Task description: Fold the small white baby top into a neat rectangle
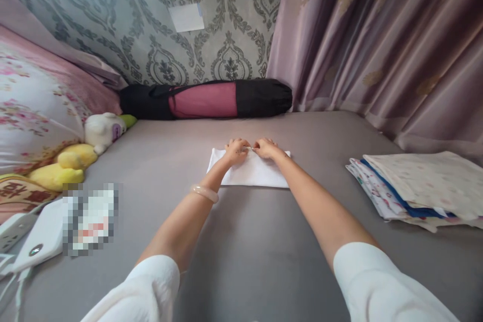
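A white folded cloth [252, 173] lies flat on the grey bed sheet, its long side across my view. At its far edge, near the middle, my left hand [237, 151] pinches the fabric between thumb and fingers. Close beside it, my right hand [266, 148] grips the same edge, the two thumbs almost meeting. Both hands hide part of that edge. The cloth's corners show to either side, and its near edge lies straight. A pale bangle [204, 193] sits on my left forearm.
To the right lies a stack of folded fabrics [426, 186]. A black and pink long bag [206, 99] rests along the wall. Plush toys [103, 131] and a floral pillow [37, 105] line the left. A white charger-like device [45, 234] with cables and a blurred packet [94, 221] lie front left.
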`<action>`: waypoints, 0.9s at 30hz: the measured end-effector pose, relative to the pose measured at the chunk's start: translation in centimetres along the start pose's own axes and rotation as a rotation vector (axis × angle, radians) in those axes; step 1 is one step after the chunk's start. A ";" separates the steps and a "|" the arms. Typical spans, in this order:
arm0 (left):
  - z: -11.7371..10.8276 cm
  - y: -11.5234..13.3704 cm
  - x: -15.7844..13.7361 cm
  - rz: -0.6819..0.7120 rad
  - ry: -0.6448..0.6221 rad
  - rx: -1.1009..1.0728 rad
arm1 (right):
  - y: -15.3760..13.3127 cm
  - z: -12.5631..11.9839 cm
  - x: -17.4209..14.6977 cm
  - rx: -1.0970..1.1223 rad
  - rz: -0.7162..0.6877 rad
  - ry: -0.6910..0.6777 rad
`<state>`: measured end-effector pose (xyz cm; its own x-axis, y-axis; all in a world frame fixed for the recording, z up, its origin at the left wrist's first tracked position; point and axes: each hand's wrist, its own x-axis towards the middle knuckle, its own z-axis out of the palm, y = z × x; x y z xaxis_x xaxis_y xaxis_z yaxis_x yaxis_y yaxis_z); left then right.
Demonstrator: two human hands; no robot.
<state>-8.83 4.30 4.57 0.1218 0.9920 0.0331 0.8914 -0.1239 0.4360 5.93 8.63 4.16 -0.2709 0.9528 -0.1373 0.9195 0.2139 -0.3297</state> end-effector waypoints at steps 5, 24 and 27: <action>-0.7 -0.7 -0.5 0.101 0.030 -0.179 | 0.5 0.3 0.4 0.184 -0.116 0.080; 2.1 -1.3 -3.4 0.174 0.055 0.008 | 0.5 0.2 -3.6 -0.098 -0.136 0.069; 2.8 -1.6 -3.9 0.182 0.030 0.055 | 0.3 1.0 -4.0 -0.131 -0.105 0.205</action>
<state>-9.51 0.54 1.18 0.2708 0.9533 0.1336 0.8783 -0.3014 0.3710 7.04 4.71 3.67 -0.3158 0.9448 0.0875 0.9220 0.3273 -0.2068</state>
